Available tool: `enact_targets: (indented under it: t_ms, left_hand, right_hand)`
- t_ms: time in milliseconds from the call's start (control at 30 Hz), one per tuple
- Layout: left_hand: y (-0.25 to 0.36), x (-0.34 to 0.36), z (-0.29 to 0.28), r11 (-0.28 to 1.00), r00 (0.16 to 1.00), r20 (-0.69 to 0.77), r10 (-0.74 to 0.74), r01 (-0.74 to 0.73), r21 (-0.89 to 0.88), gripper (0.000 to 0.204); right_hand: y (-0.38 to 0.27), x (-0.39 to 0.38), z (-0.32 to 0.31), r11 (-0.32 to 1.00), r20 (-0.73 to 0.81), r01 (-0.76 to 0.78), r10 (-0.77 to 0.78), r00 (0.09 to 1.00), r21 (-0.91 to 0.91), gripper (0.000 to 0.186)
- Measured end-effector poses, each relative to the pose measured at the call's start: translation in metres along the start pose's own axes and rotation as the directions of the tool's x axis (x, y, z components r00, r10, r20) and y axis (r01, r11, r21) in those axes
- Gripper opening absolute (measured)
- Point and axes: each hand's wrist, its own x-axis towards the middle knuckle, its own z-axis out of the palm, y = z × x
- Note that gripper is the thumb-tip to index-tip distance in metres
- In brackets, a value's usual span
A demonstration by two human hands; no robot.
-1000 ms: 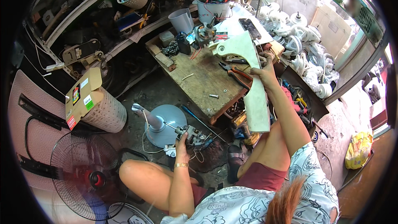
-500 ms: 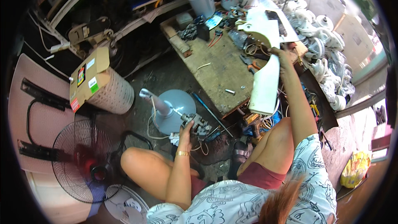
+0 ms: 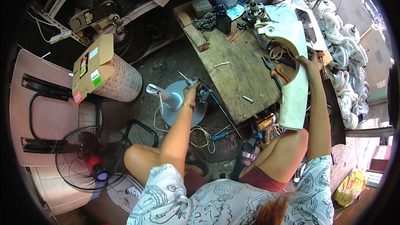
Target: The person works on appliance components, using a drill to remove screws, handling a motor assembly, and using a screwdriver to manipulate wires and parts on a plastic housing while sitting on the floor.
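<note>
Off-white plastic shell [image 3: 293, 104]: smooth, long, waisted in a deep curve, broad and flat toward the near end, round boss at the far end. Mostly left of and below the right grip [image 3: 310, 63]. Blocky, dark metal mechanism [image 3: 203, 93] with a thin bright shaft, at the left grip [image 3: 190, 93]; shaft pointing away. Pliers [image 3: 274, 73] with black-and-orange handles, lower left of the right grip. Small metal bolt [image 3: 248, 98], farther the same way.

Bench [image 3: 225, 79] of worn, stained plywood, between the two grips. Round grey-blue base [image 3: 195, 116] with upright tube [image 3: 166, 96] on the dark, rough floor, below and left of the left grip. Pale loose cable [image 3: 203, 131] below it. Cardboard box [image 3: 95, 64] on a perforated pale basket [image 3: 127, 79], well left. Black wire fan cage [image 3: 91, 158] with red hub, lower left. Heap of white plastic parts [image 3: 343, 48], right of the right grip.

Left grip narrow, curled around the mechanism. Right grip closed on the shell's right edge, at the waist; fingers partly hidden.
</note>
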Motion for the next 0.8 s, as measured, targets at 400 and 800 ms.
enact_targets:
  t_ms: [400,800]
  left_hand:
    - [0.016,0.226,-0.039,0.970,0.918,-0.395,-0.037,0.128,0.207,0.097]
    - [0.046,0.173,0.009,0.755,0.821,-0.555,-0.130,0.445,0.481,0.120]
  right_hand:
    - [-0.001,-0.015,0.021,0.997,0.010,0.078,-0.078,0.997,0.004,0.094]
    - [-0.006,-0.032,0.023,0.999,-0.059,0.040,-0.040,0.997,0.010,0.092]
